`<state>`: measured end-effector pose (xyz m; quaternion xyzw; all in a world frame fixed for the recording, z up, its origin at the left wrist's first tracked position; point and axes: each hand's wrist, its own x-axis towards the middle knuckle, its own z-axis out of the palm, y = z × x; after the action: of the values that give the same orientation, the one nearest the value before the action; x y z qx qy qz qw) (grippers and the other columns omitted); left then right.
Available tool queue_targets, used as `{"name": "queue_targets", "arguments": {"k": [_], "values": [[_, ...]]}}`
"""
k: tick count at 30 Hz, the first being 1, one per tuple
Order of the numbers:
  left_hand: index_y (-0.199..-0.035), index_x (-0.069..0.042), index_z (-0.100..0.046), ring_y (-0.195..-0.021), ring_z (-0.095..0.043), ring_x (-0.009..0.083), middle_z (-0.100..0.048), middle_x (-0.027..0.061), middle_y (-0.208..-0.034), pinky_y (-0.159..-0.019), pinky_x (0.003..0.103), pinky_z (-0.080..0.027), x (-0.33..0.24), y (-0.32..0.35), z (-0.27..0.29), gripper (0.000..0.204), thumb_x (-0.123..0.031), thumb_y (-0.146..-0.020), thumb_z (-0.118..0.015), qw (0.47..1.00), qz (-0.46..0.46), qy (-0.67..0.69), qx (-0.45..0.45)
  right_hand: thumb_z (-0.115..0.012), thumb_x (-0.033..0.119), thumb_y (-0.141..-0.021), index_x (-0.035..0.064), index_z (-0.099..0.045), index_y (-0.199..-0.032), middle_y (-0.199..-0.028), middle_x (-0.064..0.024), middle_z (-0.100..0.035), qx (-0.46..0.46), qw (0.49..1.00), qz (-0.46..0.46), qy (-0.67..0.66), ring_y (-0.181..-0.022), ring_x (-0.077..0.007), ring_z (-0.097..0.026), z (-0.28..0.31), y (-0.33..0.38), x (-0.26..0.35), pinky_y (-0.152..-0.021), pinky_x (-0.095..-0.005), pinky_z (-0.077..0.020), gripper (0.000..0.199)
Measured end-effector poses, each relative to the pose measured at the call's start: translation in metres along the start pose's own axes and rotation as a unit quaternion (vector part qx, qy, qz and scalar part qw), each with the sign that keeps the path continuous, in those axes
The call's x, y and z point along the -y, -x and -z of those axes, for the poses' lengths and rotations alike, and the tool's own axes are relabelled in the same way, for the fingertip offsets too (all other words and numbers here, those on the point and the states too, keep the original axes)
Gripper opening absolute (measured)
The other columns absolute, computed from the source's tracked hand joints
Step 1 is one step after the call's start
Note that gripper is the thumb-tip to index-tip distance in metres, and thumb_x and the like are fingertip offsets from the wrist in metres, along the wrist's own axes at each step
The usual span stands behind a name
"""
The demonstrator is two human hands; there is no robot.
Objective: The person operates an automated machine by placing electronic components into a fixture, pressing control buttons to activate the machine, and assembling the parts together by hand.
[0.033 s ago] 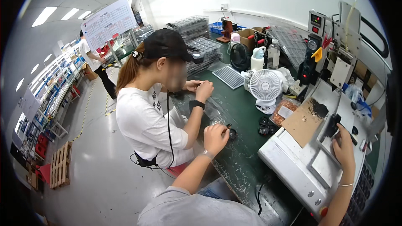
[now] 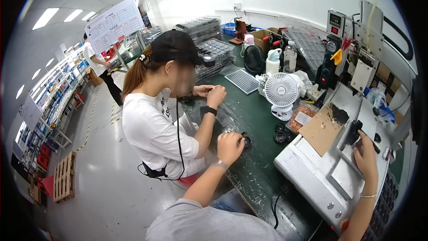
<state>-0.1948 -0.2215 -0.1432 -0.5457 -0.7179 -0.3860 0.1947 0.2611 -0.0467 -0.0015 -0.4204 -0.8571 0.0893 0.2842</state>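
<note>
My left hand [image 2: 230, 147] is over the green bench, its fingers curled in a pinch around a small dark piece mostly hidden by them. Right beside the fingertips lies a round black part [image 2: 248, 142]. On the white machine at the right, my right hand [image 2: 366, 157] has its fingers on a black block [image 2: 355, 132] at the upper end of a metal fixture [image 2: 345, 179]. How far the fingers wrap around the block is partly hidden. More round black parts [image 2: 281, 135] sit on the bench by the machine's left edge.
A brown board [image 2: 321, 136] with black bits rests on the machine. Behind the parts stand a white fan [image 2: 282, 91], bottles [image 2: 273, 61] and a bag of copper-coloured pieces [image 2: 302, 117]. A co-worker [image 2: 156, 120] sits close at left, both hands over the bench. A press head [image 2: 363, 76] rises at right.
</note>
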Motion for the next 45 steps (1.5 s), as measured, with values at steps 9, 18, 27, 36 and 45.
{"name": "queue_targets", "arguments": {"k": [9, 18, 27, 36, 45], "values": [[-0.090, -0.007, -0.068, -0.090, -0.058, 0.0247, -0.063, 0.0052, -0.088, -0.091, 0.042, -0.040, -0.001, 0.009, -0.020, 0.021, -0.025, -0.080, -0.072, 0.984, -0.109, -0.083, 0.113, -0.057, -0.003, -0.080, 0.0027, -0.045, -0.137, -0.102, -0.0136, -0.052, 0.029, 0.999, -0.025, -0.010, -0.097, -0.0270, -0.053, 0.007, 0.005, 0.004, -0.093, -0.0354, -0.0427, 0.059], [-0.129, -0.001, -0.054, -0.124, -0.049, 0.0358, -0.056, 0.0170, -0.128, -0.105, 0.042, -0.039, 0.029, -0.021, -0.020, 0.075, -0.034, -0.069, -0.084, 0.960, -0.071, 0.051, 0.265, -0.056, -0.003, -0.080, 0.0036, -0.043, -0.138, -0.104, -0.0147, -0.051, 0.027, 0.999, -0.047, 0.008, -0.097, -0.0288, -0.052, 0.008, 0.005, 0.009, -0.093, -0.0361, -0.0430, 0.061], [-0.131, -0.003, -0.053, -0.114, -0.060, 0.0331, -0.063, 0.0177, -0.120, -0.096, 0.044, -0.046, 0.026, -0.053, -0.027, 0.077, -0.027, -0.064, -0.084, 0.878, -0.083, -0.043, 0.469, -0.057, 0.002, -0.080, 0.0009, -0.047, -0.134, -0.098, -0.0146, -0.052, 0.000, 1.000, -0.016, 0.022, -0.094, -0.0289, -0.053, 0.005, 0.005, 0.013, -0.088, -0.0370, -0.0447, 0.055], [-0.131, -0.004, -0.052, -0.111, -0.060, 0.0346, -0.064, 0.0183, -0.118, -0.095, 0.043, -0.048, 0.025, -0.048, -0.026, 0.076, -0.026, -0.065, -0.084, 0.892, -0.068, -0.040, 0.445, -0.057, 0.004, -0.080, 0.0001, -0.046, -0.134, -0.100, -0.0161, -0.053, -0.003, 0.999, -0.006, 0.039, -0.095, -0.0315, -0.054, 0.008, 0.004, 0.012, -0.089, -0.0386, -0.0443, 0.055], [-0.131, -0.002, -0.052, -0.111, -0.061, 0.0348, -0.064, 0.0194, -0.119, -0.095, 0.041, -0.049, 0.031, -0.044, -0.031, 0.076, -0.019, -0.064, -0.083, 0.905, -0.056, 0.014, 0.421, -0.057, 0.001, -0.080, 0.0001, -0.046, -0.134, -0.097, -0.0154, -0.053, 0.011, 1.000, -0.004, 0.027, -0.095, -0.0310, -0.054, 0.006, 0.003, 0.017, -0.088, -0.0395, -0.0446, 0.056]]}}
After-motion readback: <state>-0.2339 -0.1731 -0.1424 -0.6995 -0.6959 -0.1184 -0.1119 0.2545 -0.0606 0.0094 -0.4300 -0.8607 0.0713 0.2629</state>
